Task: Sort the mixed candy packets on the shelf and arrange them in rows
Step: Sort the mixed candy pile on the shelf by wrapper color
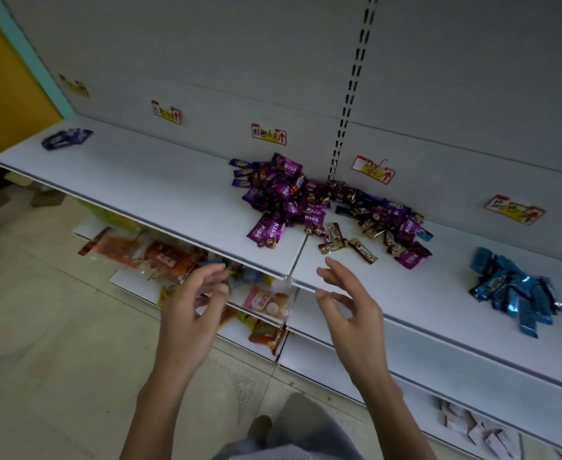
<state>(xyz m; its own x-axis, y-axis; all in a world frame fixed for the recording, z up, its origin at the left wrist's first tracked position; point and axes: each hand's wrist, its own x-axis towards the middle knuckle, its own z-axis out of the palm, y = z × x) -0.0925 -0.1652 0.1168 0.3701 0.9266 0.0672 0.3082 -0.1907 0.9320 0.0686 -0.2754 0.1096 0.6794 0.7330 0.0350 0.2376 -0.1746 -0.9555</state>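
- The mixed candy pile lies in the middle of the shelf, against the back panel and across the seam between two shelf boards. Purple KISS packets, small gold-brown bars and dark twist-wrapped sweets are jumbled together in it.
- By my reading the sorting has barely begun. A heap of blue packets sits well apart to the right, and a few dark blue packets lie far off at the left end. Neither group is laid in rows.
- Left to do: splitting up the main pile by kind and lining up every group.
- The right hand hovers over the shelf's front edge, near the gold-brown bars, its fingers released, loosely spread and holding nothing.
- The left hand hangs in front of the shelf edge, equally relaxed and empty.
- Handwritten price tags are stuck on the back panel, and snack bags fill the lower shelf.
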